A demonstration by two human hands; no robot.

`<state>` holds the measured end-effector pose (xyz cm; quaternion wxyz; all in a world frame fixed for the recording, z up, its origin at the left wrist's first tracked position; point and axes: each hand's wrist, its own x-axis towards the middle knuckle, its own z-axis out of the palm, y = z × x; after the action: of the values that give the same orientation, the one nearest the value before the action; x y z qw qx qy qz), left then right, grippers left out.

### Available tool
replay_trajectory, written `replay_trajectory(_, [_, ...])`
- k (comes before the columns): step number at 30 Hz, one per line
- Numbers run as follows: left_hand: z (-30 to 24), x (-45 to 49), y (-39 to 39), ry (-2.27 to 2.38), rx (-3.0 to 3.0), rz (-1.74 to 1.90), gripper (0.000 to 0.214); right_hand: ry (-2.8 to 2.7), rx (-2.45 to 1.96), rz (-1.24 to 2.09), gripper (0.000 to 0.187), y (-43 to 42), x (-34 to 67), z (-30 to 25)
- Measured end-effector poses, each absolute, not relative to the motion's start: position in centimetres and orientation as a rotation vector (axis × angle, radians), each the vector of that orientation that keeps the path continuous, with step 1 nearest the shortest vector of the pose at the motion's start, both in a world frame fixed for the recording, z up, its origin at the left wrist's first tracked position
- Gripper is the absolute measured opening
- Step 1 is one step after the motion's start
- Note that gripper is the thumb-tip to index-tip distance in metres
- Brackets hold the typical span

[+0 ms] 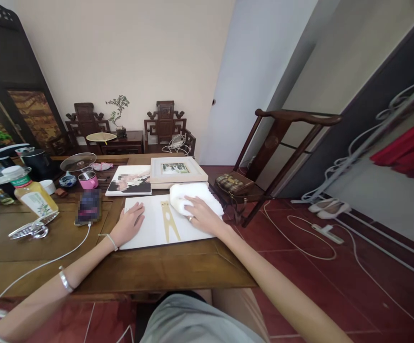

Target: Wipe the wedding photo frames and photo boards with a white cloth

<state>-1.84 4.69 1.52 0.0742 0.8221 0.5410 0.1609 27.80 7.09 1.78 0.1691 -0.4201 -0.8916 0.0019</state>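
A white board [150, 228] lies flat near the table's front edge. On it is a pale yellow two-legged shape [170, 223], narrow at the top with small dark marks. My left hand [131, 224] rests on the left part of the board, fingers spread and holding nothing. At the board's right side, my right hand [201, 216] has its fingers curled over a bunched white cloth [178, 194], which covers the upper right corner. Just behind the board are a framed picture [174, 166] and a canvas print [130, 181] in pink, black and white.
To the left stand a phone [88, 207] on a white cable, a pink cup [88, 180], a juice-coloured bottle [35, 195] and a silver hair clip [37, 226]. A wooden chair [271, 138] with a plaid bag [233, 182] is at the right. Cables and a power strip [327, 233] lie on the floor.
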Motion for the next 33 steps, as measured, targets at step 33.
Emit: replay_trajectory(33, [1.1,-1.6,4.9,1.561,2.434,0.557,0.045,-2.631,-1.124,0.294,0.04,-7.1,29.6,4.6])
